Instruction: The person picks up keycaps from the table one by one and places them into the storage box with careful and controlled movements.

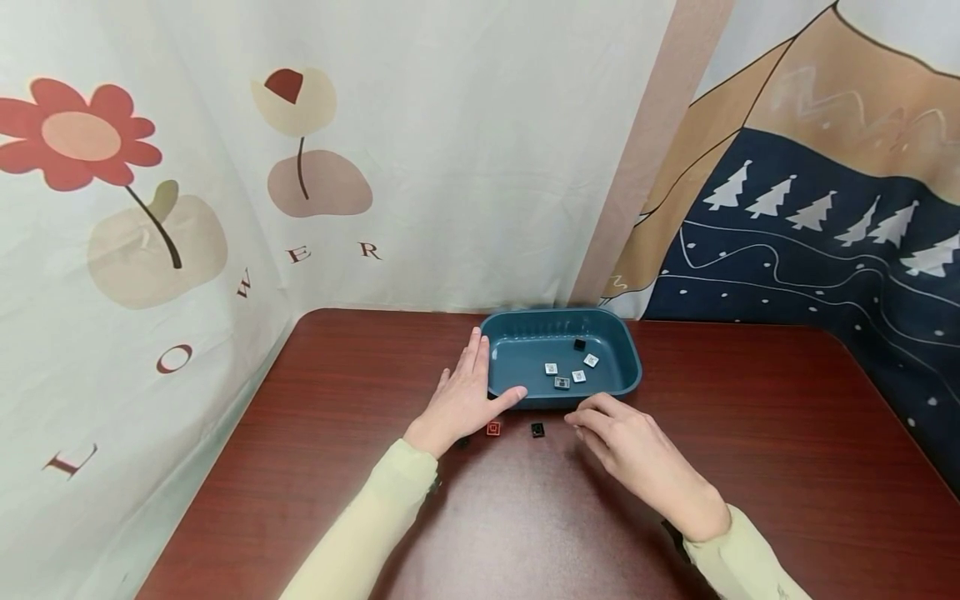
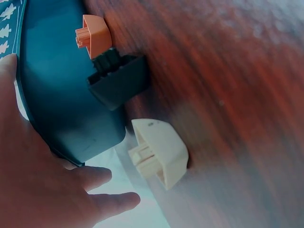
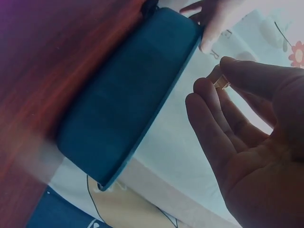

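Teal tray (image 1: pixel 633 367) at frame centre on dark red counter (image 1: pixel 750 433). Left hand (image 1: pixel 465 396) flat against tray's left wall, fingers straight, grip apart. Right hand (image 1: pixel 633 450) just below tray's near rim, fingertips (image 3: pixel 223 71) pinched on small keycap (image 3: pixel 219 83). Red keycap (image 1: pixel 493 428) and black keycap (image 1: pixel 537 430) lie on counter between hands. Several keycaps (image 1: pixel 562 371) inside tray.

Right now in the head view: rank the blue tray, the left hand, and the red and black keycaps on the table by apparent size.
1. Blue tray, largest.
2. Left hand, resting on the tray's left end.
3. Red keycap and black keycap, which look about alike, so they are unranked.
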Motion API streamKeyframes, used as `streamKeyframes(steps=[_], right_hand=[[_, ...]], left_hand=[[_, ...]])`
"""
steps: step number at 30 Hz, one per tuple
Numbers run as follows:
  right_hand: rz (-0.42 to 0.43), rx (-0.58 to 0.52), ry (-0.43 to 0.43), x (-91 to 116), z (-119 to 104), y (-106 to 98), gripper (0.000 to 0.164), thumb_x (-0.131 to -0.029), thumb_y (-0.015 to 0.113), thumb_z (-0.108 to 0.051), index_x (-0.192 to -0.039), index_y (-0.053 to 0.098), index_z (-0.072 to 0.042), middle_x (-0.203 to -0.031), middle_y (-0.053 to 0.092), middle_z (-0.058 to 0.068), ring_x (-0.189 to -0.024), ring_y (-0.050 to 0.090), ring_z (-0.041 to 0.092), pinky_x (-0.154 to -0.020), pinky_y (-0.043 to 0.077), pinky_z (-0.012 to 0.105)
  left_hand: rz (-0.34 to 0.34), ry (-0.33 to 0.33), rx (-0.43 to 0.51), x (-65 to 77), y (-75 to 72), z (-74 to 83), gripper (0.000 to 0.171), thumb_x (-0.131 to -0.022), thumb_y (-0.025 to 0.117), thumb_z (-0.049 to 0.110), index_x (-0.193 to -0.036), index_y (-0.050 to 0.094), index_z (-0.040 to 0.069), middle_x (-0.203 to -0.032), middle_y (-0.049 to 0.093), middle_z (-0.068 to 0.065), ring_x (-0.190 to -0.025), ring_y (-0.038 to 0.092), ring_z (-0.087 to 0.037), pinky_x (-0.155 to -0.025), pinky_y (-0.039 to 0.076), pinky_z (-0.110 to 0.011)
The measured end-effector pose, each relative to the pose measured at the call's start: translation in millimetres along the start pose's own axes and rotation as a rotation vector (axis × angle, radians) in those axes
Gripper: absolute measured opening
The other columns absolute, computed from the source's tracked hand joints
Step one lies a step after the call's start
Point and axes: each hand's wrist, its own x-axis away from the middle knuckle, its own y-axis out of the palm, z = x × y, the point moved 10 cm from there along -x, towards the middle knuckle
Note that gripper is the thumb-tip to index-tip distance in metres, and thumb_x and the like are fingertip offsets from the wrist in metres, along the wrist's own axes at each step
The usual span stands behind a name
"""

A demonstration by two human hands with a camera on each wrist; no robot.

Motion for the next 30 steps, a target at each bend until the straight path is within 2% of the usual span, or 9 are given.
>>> streamKeyframes(steps=[8, 16, 24, 30], right_hand=[[0.084, -0.014, -0.01, -11, 6, -10, 0.027, -0.081, 0.086, 0.001, -0.105, 0.079, -0.008, -0.101, 0.068, 0.0, -0.085, 0.066, 0.01, -0.069, 0.059, 0.027], [0.133, -0.009, -0.003, -18, 14, -16, 0.028, -0.081, 0.086, 0.002, -0.105, 0.079, -0.01, -0.103, 0.069, 0.002, -0.092, 0.069, 0.016, -0.072, 0.06, 0.034], [0.119, -0.031, 0.066, -29, 27, -14, 0.024, -0.085, 0.084, -0.003, -0.108, 0.08, -0.009, -0.104, 0.069, 0.004, -0.087, 0.066, 0.015, -0.069, 0.059, 0.033], [0.103, -0.063, 0.136, -37, 41, -9, 0.023, -0.089, 0.081, -0.005, -0.111, 0.078, -0.009, -0.107, 0.07, 0.004, -0.09, 0.068, 0.016, -0.073, 0.059, 0.036]], left_hand=[[0.011, 0.005, -0.016, -1.3, 1.1, -0.6, 0.112, -0.094, 0.049, 0.078, -0.167, 0.003, 0.007, -0.174, -0.01, -0.004, -0.159, 0.014, -0.026, -0.119, 0.022, -0.065], [0.012, 0.0, -0.016, -1.3, 1.2, -1.4, 0.112, -0.093, 0.05, 0.079, -0.167, 0.003, 0.007, -0.174, -0.01, -0.004, -0.158, 0.016, -0.027, -0.12, 0.022, -0.064], [0.006, -0.006, -0.016, -0.8, 1.2, -1.6, 0.112, -0.094, 0.049, 0.078, -0.167, 0.003, 0.008, -0.174, -0.012, -0.002, -0.158, 0.015, -0.026, -0.12, 0.021, -0.064], [0.005, -0.001, -0.011, -0.2, -0.1, 0.1, 0.112, -0.093, 0.049, 0.078, -0.167, 0.002, 0.008, -0.174, -0.01, -0.004, -0.158, 0.016, -0.026, -0.12, 0.021, -0.065]])
